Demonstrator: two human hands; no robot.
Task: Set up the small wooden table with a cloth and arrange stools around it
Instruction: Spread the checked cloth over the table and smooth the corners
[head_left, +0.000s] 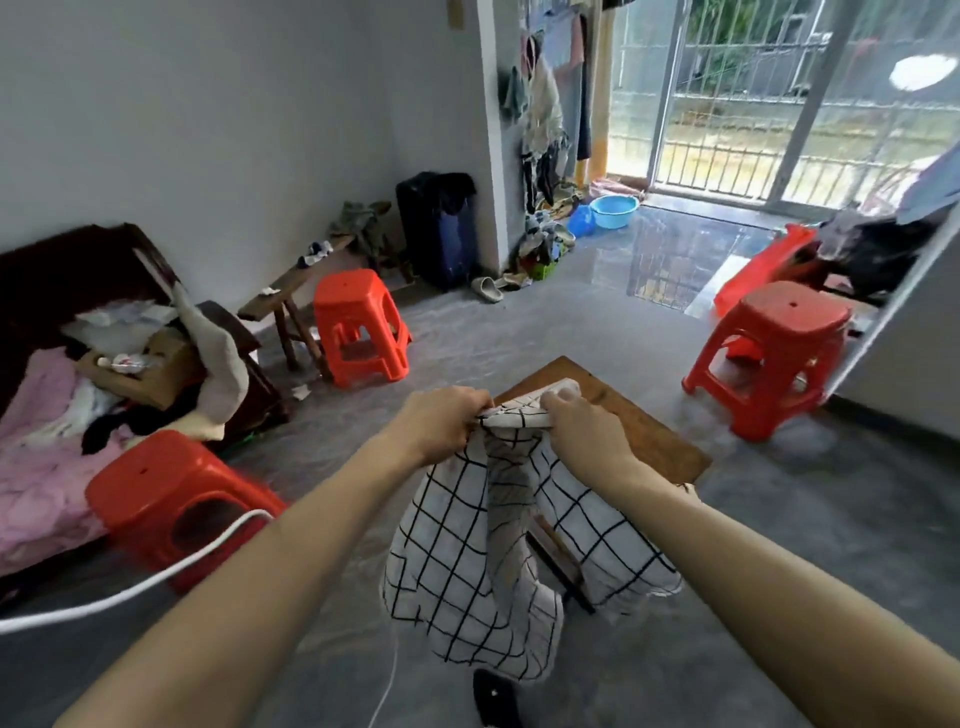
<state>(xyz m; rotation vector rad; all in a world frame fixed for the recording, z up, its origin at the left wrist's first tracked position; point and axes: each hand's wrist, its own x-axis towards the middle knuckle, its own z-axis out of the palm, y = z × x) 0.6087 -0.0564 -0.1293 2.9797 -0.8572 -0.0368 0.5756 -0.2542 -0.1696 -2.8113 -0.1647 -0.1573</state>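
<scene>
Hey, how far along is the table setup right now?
Nothing finished. Both the left hand and right hand grip the checked cloth, bunched above the bare wooden table. Left: spreading it, then pulling in the red stools, which stand apart.

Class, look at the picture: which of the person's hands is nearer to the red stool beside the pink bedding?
Left. The left hand grips the cloth on the side of that stool; the right hand is further away, over the table.

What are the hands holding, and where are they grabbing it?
Both hands, left hand and right hand, pinch the checked cloth along its bunched top edge; the rest hangs down over the small wooden table.
</scene>
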